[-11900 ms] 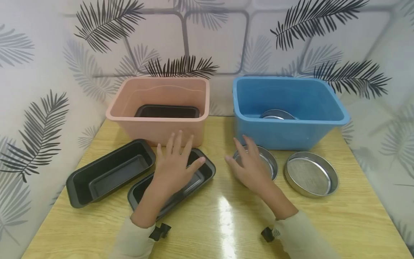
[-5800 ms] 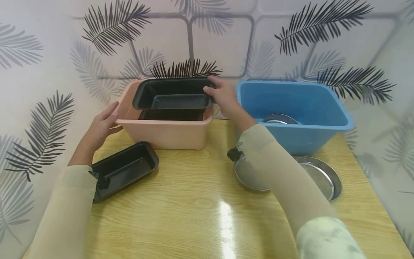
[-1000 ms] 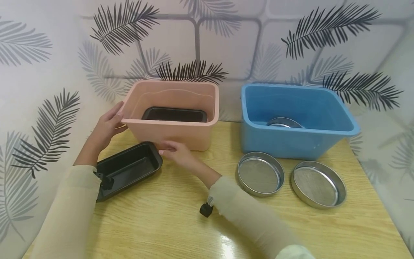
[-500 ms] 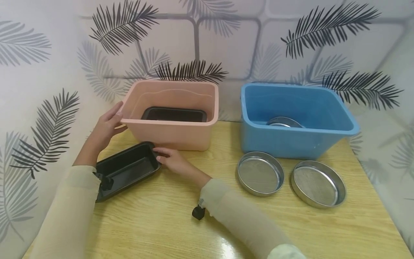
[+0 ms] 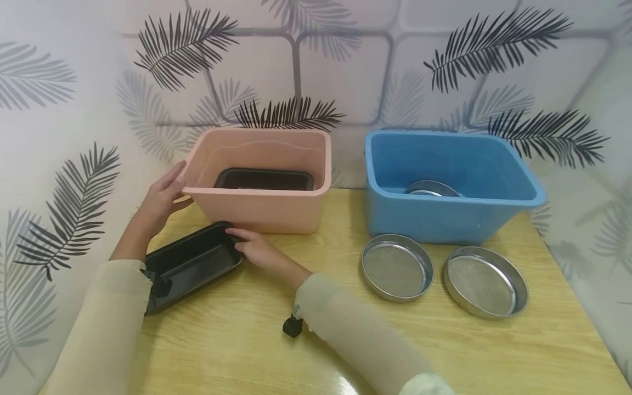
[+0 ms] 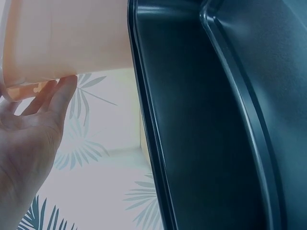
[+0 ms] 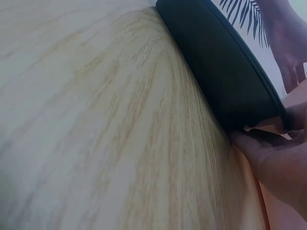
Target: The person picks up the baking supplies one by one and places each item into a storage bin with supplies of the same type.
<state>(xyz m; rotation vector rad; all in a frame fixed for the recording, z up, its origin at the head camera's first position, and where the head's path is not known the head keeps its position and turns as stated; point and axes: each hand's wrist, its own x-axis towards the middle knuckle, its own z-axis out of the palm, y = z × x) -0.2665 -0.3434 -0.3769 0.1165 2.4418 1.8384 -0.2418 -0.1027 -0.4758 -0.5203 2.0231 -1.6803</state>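
Observation:
A black loaf pan [image 5: 192,266] lies slantwise on the table, in front of the pink bin [image 5: 257,211]. At its right end my right hand [image 5: 257,249] grips the pan, a finger over the rim; the right wrist view shows the thumb [image 7: 247,146] low against the end wall. My left hand [image 5: 160,200] holds the left end of the pink bin's rim, with fingers under the lip in the left wrist view. Inside that bin sits another dark loaf pan [image 5: 266,179], its lower part hidden by the front wall. The left forearm covers the table pan's left end.
A blue bin [image 5: 449,219] stands to the right with a round metal sieve [image 5: 432,188] inside. Two more round sieves, one at left [image 5: 396,267] and one at right [image 5: 486,282], lie before it on the wooden table [image 5: 237,345]. A leaf-patterned wall rises behind.
Earlier, a second loaf pan lay on the table; my right hand carried it into the pink bin. Since then that hand has moved down and left onto the remaining pan's end. The left hand keeps its hold.

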